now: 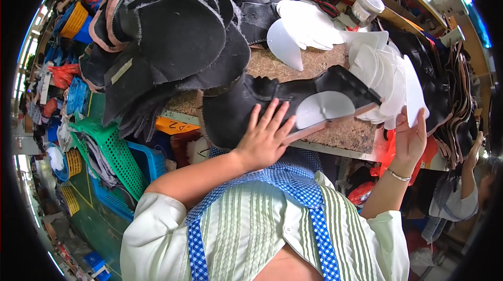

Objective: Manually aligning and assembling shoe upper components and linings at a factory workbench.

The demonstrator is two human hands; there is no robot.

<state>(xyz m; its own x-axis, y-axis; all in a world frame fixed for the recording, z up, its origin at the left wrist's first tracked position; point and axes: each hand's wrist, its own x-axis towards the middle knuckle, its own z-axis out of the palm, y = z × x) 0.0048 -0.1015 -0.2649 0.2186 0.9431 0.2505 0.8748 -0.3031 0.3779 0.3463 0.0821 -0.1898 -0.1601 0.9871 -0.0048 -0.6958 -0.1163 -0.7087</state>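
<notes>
In the head view, the left hand (266, 137) lies flat and open, palm down, fingers spread and pointing toward one o'clock, pressing on a black leather boot upper (246, 104) that rests on the front of the cork-topped workbench (293, 68). The left forearm comes in from seven o'clock, bare below a pale rolled sleeve. A white curved stiffener piece (324, 109) sits inside the upper just at three o'clock of the fingertips, apparently not quite touching them.

The right hand (410, 137) is raised at four o'clock of the bench, palm turned inward, fingers up, curled loosely around the lower edge of a fanned stack of white stiffeners (390, 79); it grips the outermost piece. A thin bracelet (399, 176) circles the wrist.

The upper overhangs the bench's front edge at its toe end, near eight o'clock of the left hand. A big heap of black cut leather pieces (173, 34) crowds the bench from ten to twelve o'clock, leaving bare cork only in a narrow strip around the upper. More loose white stiffeners (301, 29) lie at twelve o'clock, with a white tub (367, 6) beyond at one o'clock. Below the bench, at eight o'clock, stand a green plastic basket (112, 150) and a blue crate (152, 160). Another person's arm (469, 158) shows at three o'clock, well apart.
</notes>
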